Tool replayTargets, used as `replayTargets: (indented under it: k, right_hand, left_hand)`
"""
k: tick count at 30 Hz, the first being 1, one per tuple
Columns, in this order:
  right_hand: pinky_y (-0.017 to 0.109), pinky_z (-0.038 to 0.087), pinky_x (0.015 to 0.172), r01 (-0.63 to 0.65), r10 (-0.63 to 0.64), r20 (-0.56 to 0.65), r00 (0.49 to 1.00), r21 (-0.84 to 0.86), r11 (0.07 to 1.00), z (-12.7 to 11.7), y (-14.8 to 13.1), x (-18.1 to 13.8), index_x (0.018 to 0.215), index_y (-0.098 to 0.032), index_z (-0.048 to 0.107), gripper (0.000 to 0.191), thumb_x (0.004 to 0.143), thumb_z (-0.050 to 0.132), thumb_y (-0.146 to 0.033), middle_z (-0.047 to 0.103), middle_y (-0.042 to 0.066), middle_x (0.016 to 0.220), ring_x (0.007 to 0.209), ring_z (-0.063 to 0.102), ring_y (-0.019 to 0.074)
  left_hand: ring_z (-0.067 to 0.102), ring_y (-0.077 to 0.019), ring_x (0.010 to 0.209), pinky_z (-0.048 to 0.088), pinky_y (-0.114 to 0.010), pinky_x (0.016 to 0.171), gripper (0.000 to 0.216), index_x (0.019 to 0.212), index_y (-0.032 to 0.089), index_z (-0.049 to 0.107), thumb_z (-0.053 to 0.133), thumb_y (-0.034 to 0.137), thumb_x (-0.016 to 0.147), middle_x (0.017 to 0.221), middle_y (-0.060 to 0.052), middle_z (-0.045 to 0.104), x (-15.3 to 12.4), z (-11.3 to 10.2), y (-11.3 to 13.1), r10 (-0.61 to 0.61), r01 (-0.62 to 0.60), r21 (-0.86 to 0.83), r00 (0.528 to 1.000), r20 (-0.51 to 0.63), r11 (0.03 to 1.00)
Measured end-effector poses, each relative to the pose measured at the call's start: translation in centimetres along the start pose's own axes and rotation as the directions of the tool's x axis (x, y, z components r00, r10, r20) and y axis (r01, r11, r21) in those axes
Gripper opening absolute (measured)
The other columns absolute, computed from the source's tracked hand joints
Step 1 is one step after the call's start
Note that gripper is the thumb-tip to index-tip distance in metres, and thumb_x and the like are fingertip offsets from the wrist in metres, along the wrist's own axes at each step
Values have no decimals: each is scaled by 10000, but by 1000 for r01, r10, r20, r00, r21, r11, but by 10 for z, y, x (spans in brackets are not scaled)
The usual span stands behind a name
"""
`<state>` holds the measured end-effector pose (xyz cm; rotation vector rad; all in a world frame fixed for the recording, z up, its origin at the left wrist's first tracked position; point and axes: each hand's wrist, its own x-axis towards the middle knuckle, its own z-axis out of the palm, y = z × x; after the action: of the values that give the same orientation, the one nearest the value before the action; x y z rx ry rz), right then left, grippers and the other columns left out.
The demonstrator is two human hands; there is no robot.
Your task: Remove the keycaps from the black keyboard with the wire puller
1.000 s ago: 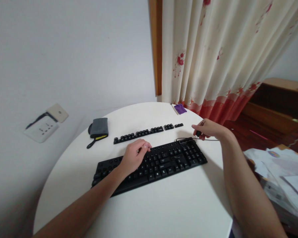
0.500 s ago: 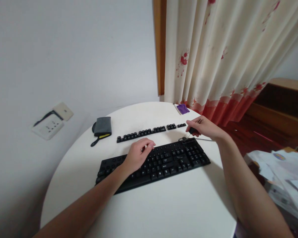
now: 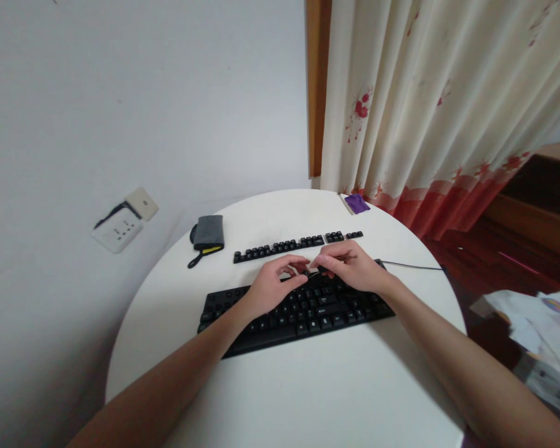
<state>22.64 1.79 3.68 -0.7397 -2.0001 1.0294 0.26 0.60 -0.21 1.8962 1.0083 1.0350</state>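
Note:
A black keyboard (image 3: 280, 333) lies on the white table, its top row mostly hidden behind my hands. Over its upper middle, my right hand (image 3: 350, 266) is closed around a small dark-handled wire keycap puller (image 3: 313, 274), mostly covered by the fingers. My left hand (image 3: 280, 283) meets it from the left, thumb and fingertips curled at the wire end. A small dark piece seems to sit between those fingertips, too small to make out. Behind the keyboard runs a row of loose black keycaps (image 3: 280, 247), split into groups.
A grey pouch (image 3: 210, 232) with a black loop lies at the table's left. A purple cloth (image 3: 357, 203) is near the far right edge. The keyboard's cable (image 3: 413, 266) runs off the right edge. White papers (image 3: 536, 323) are piled lower right, beyond the round table (image 3: 308, 398).
My right hand has moved left with the keycap puller, from the keyboard's upper right corner to my left hand. The left fingers have extended towards it. The view has shifted slightly.

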Motion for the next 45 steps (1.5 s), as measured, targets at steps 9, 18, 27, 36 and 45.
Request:
replayTargets:
  k: [9, 18, 27, 36, 45]
  right_hand:
    - [222, 380, 526, -29, 26, -110, 994, -24, 999, 10, 6, 1, 756, -162, 723, 423, 982, 494, -438, 556, -19, 590, 528, 496, 97]
    - [225, 363, 471, -115, 127, -267, 955, 60, 992, 20, 13, 5, 749, -160, 726, 453, 951, 516, -507, 554, -17, 535, 483, 517, 112]
    - [252, 410, 496, -202, 235, -383, 894, 124, 971, 22, 19, 10, 732, -166, 687, 502, 927, 503, -590, 529, -12, 545, 478, 486, 125]
    - [344, 417, 814, 89, -181, -233, 956, -359, 929, 9, 15, 7, 913, -192, 641, 414, 1052, 328, -425, 662, 69, 862, 843, 593, 203]
    - [339, 434, 828, 185, -192, 25, 981, -407, 894, 20, 10, 5, 1145, -206, 625, 275, 1043, 378, -276, 663, 95, 1021, 922, 601, 211]
  left_hand:
    - [705, -196, 956, 571, -323, 805, 274, 1091, 172, 622, 714, 235, 840, 1051, -88, 715, 3, -1, 0, -58, 85, -310, 994, 93, 947]
    - [733, -206, 916, 588, -385, 901, 289, 989, 154, 675, 800, 257, 750, 1085, -97, 732, 3, 2, 0, -145, 155, -313, 988, 56, 937]
    - [678, -201, 975, 588, -345, 856, 138, 916, 188, 760, 748, 252, 794, 1048, -84, 695, 6, 1, -8, 20, -33, -82, 987, -160, 996]
    - [652, -156, 784, 535, -269, 673, 180, 931, 197, 758, 780, 277, 772, 953, -57, 714, 6, -2, -3, 74, -79, -12, 972, -222, 997]
    - [634, -165, 769, 499, -278, 661, 227, 886, 185, 735, 821, 330, 735, 895, -58, 715, 5, -3, 0, 109, -111, 4, 964, -242, 994]
